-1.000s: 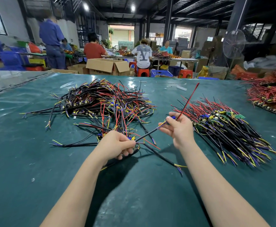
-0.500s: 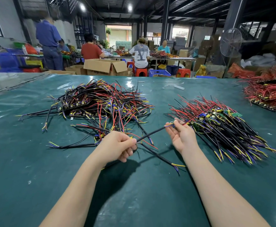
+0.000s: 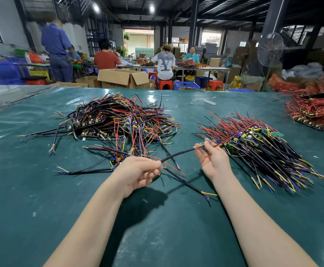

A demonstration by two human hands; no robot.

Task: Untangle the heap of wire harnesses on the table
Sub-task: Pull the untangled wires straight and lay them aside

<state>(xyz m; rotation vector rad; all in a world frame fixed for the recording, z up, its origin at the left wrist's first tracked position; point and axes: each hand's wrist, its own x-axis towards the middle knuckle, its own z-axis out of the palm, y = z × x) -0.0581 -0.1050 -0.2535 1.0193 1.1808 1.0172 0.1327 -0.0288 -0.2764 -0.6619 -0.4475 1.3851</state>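
A tangled heap of wire harnesses [image 3: 118,122], black, red and yellow, lies on the green table [image 3: 41,199] at centre left. A neater pile of harnesses [image 3: 263,147] lies to the right. Between my hands stretches one harness [image 3: 178,154] with a black sleeve. My left hand [image 3: 136,172] grips its near end with curled fingers. My right hand [image 3: 211,158], palm up, pinches its far end at the fingertips, and the red wire runs on over the right pile. Another black harness [image 3: 188,185] lies on the table between my forearms.
A third pile of red wires [image 3: 315,108] sits at the table's far right edge. Beyond the table are cardboard boxes [image 3: 124,78], stools, a standing fan [image 3: 270,49] and several people at other benches.
My right hand has lowered the harness's red end from pointing up to lying across the right pile, and has turned palm up. My left hand has stayed put.
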